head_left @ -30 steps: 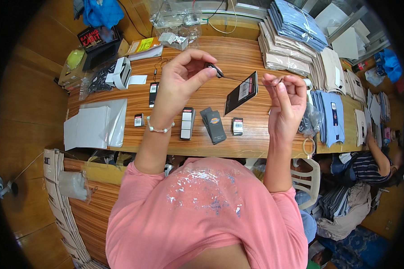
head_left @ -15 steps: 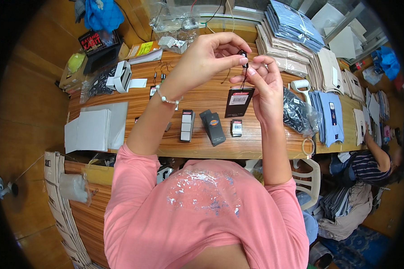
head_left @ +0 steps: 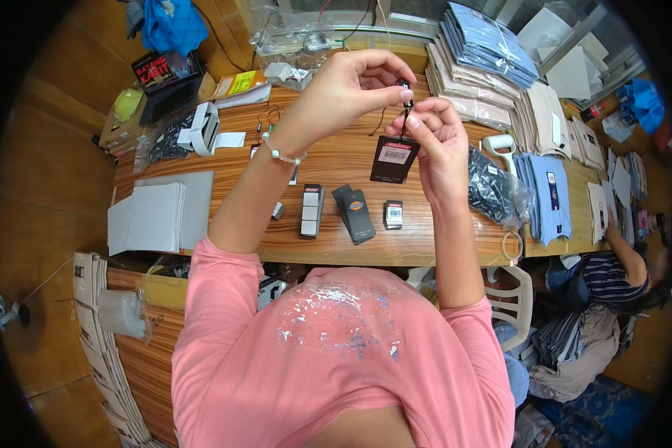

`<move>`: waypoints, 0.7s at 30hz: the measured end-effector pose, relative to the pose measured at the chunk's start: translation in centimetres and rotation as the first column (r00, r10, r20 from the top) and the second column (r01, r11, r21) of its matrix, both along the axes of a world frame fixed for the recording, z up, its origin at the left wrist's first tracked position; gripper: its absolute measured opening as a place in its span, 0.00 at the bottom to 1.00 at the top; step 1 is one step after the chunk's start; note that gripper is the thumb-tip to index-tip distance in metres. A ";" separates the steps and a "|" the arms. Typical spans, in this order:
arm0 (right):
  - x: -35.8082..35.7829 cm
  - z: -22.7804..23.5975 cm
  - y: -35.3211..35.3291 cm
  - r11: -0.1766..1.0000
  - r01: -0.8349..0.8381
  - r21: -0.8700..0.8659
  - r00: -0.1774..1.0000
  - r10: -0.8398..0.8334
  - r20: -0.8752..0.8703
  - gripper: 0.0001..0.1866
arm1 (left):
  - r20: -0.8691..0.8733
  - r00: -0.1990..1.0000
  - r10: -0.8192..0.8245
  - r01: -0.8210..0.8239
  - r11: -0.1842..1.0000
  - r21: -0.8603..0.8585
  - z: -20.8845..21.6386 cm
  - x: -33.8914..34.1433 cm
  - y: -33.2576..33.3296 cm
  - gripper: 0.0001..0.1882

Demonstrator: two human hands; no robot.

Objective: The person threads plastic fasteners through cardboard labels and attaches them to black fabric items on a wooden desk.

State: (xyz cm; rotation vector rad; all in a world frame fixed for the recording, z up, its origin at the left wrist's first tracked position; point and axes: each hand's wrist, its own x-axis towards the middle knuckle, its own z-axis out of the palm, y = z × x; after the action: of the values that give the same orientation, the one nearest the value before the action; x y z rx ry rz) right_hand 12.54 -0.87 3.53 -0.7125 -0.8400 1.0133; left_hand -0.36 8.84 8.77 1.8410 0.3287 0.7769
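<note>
A black hang tag [head_left: 393, 163] with a white barcode sticker dangles above the table from a black cord. My left hand [head_left: 366, 88], wearing a beaded bracelet, pinches the small black clasp [head_left: 405, 92] of the cord between thumb and forefinger. Just to the right, my right hand [head_left: 437, 142] has thumb and fingers closed on the cord near the tag's top; the exact grip is partly hidden. On the table below lie a stack of stickered tags [head_left: 311, 212], a few dark tags [head_left: 356, 216] with an oval logo, and a small stack of barcode labels [head_left: 393, 215].
Folded blue garments [head_left: 493, 46] and beige ones [head_left: 470, 104] pile up at the far right. A white tape dispenser [head_left: 502, 149] and a plastic bag of black cords [head_left: 493, 187] lie right. White sheets [head_left: 153, 216] rest at left. Another person [head_left: 612, 272] is at far right.
The hang tag has swung slightly left and tilted, rising a little. My right hand has moved a little left. The left hand keeps its pinch on the clasp.
</note>
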 end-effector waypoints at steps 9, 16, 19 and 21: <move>-0.5 0.0 -0.6 0.974 0.189 0.128 0.970 -0.206 0.130 0.08 | -0.018 1.000 0.003 -0.004 0.999 -0.045 -0.1 0.0 -0.5 0.09; -0.5 -0.2 -0.8 0.967 0.213 0.137 0.958 -0.234 0.163 0.08 | 0.031 1.000 0.006 -0.003 0.996 -0.087 -0.5 0.2 -0.6 0.09; -0.5 -0.2 -0.9 0.964 0.223 0.143 0.956 -0.245 0.160 0.08 | 0.039 0.999 0.005 -0.002 0.996 -0.090 -0.7 0.3 -0.5 0.09; -0.5 -0.3 -0.9 0.964 0.229 0.137 0.954 -0.250 0.163 0.08 | 0.039 0.999 0.010 -0.006 0.996 -0.087 -0.7 0.4 -0.5 0.09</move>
State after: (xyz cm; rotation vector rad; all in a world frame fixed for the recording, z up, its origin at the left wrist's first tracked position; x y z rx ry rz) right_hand 12.06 -1.75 3.24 -0.7928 -0.9356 0.6829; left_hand 0.00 8.36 8.02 1.7415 0.3393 0.7916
